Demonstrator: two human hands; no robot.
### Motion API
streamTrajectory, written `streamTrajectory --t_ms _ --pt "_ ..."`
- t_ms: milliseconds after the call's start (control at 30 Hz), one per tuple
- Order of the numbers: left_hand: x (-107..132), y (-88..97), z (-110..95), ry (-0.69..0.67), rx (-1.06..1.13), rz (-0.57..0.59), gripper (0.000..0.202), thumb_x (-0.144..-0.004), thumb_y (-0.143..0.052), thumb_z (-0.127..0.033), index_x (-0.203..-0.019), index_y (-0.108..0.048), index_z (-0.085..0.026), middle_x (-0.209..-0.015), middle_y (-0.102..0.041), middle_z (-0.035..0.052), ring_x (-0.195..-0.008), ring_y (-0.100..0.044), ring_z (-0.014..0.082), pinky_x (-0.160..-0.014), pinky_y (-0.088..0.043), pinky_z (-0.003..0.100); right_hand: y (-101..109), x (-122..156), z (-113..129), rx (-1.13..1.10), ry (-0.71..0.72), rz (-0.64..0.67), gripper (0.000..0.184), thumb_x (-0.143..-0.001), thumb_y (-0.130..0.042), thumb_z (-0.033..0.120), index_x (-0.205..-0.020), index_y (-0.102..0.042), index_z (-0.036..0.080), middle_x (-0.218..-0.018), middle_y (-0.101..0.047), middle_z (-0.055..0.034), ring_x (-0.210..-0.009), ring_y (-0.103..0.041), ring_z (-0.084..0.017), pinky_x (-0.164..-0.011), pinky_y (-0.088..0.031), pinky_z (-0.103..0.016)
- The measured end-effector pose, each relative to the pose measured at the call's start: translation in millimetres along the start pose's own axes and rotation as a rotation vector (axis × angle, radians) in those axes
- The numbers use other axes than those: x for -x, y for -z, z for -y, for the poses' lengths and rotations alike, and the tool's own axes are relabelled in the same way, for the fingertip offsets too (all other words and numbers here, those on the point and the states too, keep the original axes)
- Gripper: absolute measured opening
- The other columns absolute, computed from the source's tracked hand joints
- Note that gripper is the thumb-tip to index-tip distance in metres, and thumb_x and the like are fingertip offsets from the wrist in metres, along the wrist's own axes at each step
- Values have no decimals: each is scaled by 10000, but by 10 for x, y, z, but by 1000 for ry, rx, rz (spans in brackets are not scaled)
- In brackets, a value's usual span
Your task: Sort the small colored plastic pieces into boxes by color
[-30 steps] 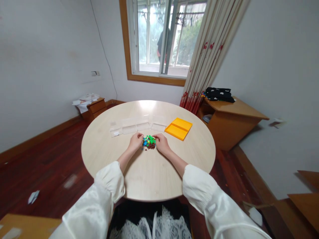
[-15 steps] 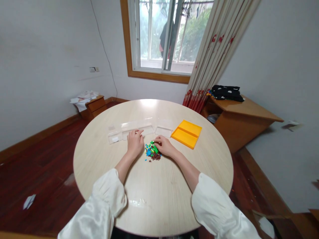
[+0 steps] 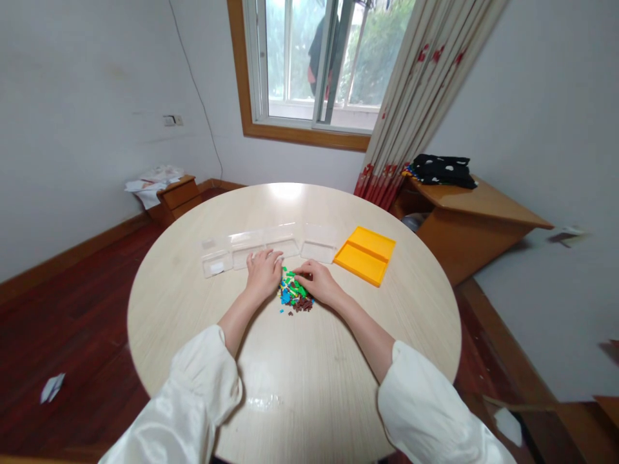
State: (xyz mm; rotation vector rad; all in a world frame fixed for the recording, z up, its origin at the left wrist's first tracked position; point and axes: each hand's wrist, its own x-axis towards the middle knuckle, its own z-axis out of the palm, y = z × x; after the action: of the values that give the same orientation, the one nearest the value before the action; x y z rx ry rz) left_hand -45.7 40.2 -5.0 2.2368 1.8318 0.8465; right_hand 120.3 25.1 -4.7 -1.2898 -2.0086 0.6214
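Head view: bare left hand (image 3: 264, 277) extended palm-down, fingers loosely spread, bare right hand (image 3: 320, 282) curled at a heap of small green, blue and brown plastic pieces (image 3: 289, 298) on a pale round table (image 3: 304, 367), fingertips partly hidden, its grasp cannot be told, glossy white sleeves (image 3: 206, 370) cut off.

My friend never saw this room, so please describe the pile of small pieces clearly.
Find the round table by the window. Near its middle, the pile lies between the left hand and the right hand. Its loose green, blue and brown bits differ from the plain yellow tray.
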Motion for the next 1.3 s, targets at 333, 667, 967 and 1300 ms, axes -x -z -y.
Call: streamTrajectory --t_ms 333,667,967,1300 --pt "18 11 -44 -32 52 22 309 -890 -362 -270 -1076 -605 -226 -1199 -595 101 -1179 -471 240 -1067 -158 517 -107 -28 -39 -39 -48 -80 84 -742 -623 146 -765 -702 165 -743 -661 -24 -697 -578 -132 -677 -454 -259" --pt "33 18 -32 -39 57 -20 313 -890 -380 -267 -1076 -625 -207 -1218 -580 118 -1196 -460 243 -1077 -144 514 -121 -37 -24 -23 -48 -100 104 -735 -592 99 -716 -675 158 -728 -653 -24 -699 -578 -132 -671 -444 -251" --pt "69 122 -9 -149 123 8 277 -818 -460 -176 -979 -680 -227 -1095 -646 73 -1065 -516 241 -921 -313 428 -116 -21 -45 -81 -42 -138 86 -765 -582 188 -706 -633 152 -657 -589 4 -610 -501 -108 -608 -411 -231" --pt "83 169 -66 -166 189 74 165 -811 -528 -234 -872 -681 -218 -917 -701 45 -932 -538 228 -862 -320 398 -76 -3 -2 -292 -59 -140 104 -746 -577 242 -709 -622 155 -659 -570 12 -601 -479 -107 -580 -397 -221"
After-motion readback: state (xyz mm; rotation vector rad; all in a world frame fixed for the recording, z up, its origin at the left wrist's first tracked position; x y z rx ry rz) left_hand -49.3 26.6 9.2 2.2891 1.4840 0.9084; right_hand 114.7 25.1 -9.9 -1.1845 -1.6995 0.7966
